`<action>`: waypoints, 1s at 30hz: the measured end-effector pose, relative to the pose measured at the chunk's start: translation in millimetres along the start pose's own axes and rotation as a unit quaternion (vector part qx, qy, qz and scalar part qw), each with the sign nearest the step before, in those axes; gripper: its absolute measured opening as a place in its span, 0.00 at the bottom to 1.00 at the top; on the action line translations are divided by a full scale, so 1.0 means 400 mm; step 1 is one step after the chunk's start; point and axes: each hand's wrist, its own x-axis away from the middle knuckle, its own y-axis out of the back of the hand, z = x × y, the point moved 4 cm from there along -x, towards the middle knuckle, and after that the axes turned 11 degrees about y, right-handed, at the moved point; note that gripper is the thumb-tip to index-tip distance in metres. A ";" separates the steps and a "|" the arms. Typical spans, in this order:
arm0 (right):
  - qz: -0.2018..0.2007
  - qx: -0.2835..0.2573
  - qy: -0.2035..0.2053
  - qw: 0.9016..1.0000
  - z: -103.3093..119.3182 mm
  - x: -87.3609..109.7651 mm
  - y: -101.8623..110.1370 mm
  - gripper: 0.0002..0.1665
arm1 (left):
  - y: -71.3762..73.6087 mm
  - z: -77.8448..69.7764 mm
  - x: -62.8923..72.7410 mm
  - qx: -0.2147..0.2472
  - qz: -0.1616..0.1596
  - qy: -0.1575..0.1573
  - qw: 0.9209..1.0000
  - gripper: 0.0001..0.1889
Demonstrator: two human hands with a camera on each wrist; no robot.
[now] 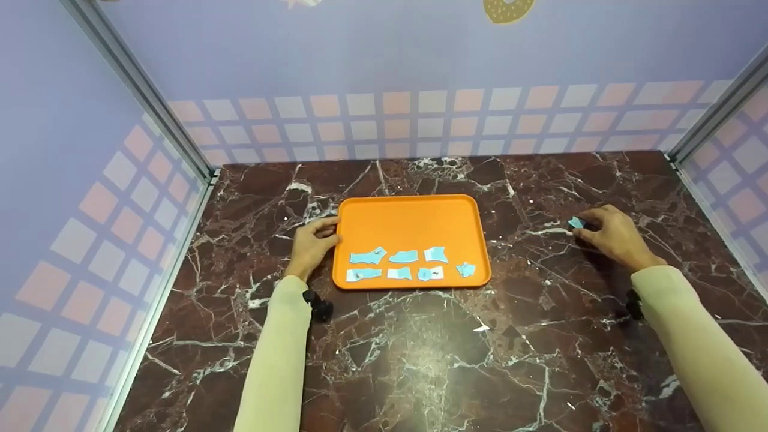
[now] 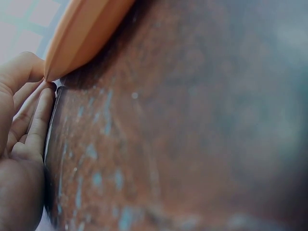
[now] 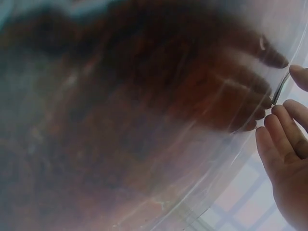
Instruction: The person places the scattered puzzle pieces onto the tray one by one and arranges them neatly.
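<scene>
An orange tray (image 1: pixel 414 222) lies on the table, and my left hand (image 1: pixel 312 243) holds its left rim. In the left wrist view the tray's edge (image 2: pixel 91 41) meets the thumb and fingers of that hand (image 2: pixel 26 120). Several torn blue-and-white paper pieces (image 1: pixel 403 257) lie in two rows along the tray's near half. Off to the right, over the tabletop, my right hand (image 1: pixel 615 235) pinches a small torn blue paper piece (image 1: pixel 576 222). The right wrist view shows this piece (image 3: pixel 281 89) as a thin edge between thumb and fingertips.
The dark red marbled tabletop (image 1: pixel 420 348) is glossy and carries tiny white scraps, one (image 1: pixel 482 328) in front of the tray. Panels with a pastel checked pattern (image 1: pixel 396 120) wall off the back and both sides.
</scene>
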 end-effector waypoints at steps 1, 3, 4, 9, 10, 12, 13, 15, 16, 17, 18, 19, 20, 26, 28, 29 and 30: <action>-0.001 0.000 -0.003 1.000 -0.002 0.001 0.001 0.25 | 0.000 0.000 0.000 0.000 0.000 0.000 1.000 0.23; -0.002 0.002 -0.008 1.000 -0.005 0.001 0.002 0.25 | 0.000 -0.001 0.000 0.000 -0.001 0.001 1.000 0.23; -0.001 0.002 -0.009 1.000 -0.006 0.002 0.002 0.25 | 0.000 0.000 0.000 -0.001 -0.002 0.002 1.000 0.23; -0.010 0.007 -0.009 1.000 -0.012 0.003 0.005 0.21 | 0.000 0.002 0.000 -0.003 -0.002 0.006 1.000 0.23; -0.012 0.007 -0.008 1.000 -0.014 0.003 0.005 0.20 | 0.000 0.002 -0.001 -0.004 -0.003 0.007 1.000 0.23; -0.014 0.008 -0.009 1.000 -0.015 0.004 0.006 0.18 | -0.001 0.003 -0.002 -0.003 -0.003 0.008 1.000 0.23; -0.014 0.007 -0.010 1.000 -0.015 0.004 0.006 0.17 | -0.001 0.003 -0.002 -0.003 -0.003 0.008 1.000 0.23; -0.014 0.007 -0.012 1.000 -0.017 0.004 0.006 0.16 | -0.001 0.002 -0.003 -0.001 -0.005 0.007 1.000 0.23; -0.014 0.007 -0.013 1.000 -0.017 0.004 0.006 0.15 | -0.002 0.002 -0.002 0.000 -0.005 0.007 1.000 0.22; -0.014 0.007 -0.015 1.000 -0.016 0.003 0.007 0.15 | -0.002 0.002 -0.002 0.001 -0.005 0.006 1.000 0.23; -0.014 0.007 -0.016 1.000 -0.016 0.003 0.007 0.16 | -0.002 0.001 -0.002 0.001 -0.005 0.005 1.000 0.23; -0.015 0.006 -0.018 1.000 -0.016 0.003 0.007 0.16 | -0.002 0.001 -0.002 0.000 -0.005 0.004 1.000 0.23; -0.015 0.006 -0.021 1.000 -0.016 0.004 0.006 0.16 | -0.002 0.001 -0.001 0.000 -0.004 0.003 1.000 0.22; -0.014 -0.004 -0.026 1.000 -0.004 0.002 -0.005 0.17 | 0.000 0.002 0.000 -0.006 -0.005 0.002 1.000 0.22; -0.014 -0.006 -0.018 1.000 0.006 -0.001 -0.010 0.17 | 0.001 0.003 0.000 -0.006 -0.006 0.001 1.000 0.22; -0.014 -0.008 -0.013 1.000 0.013 -0.004 -0.012 0.17 | 0.001 0.002 0.001 -0.006 -0.006 0.001 1.000 0.22; -0.013 -0.010 -0.009 1.000 0.021 -0.007 -0.013 0.17 | 0.002 0.002 0.001 -0.005 -0.006 0.000 1.000 0.22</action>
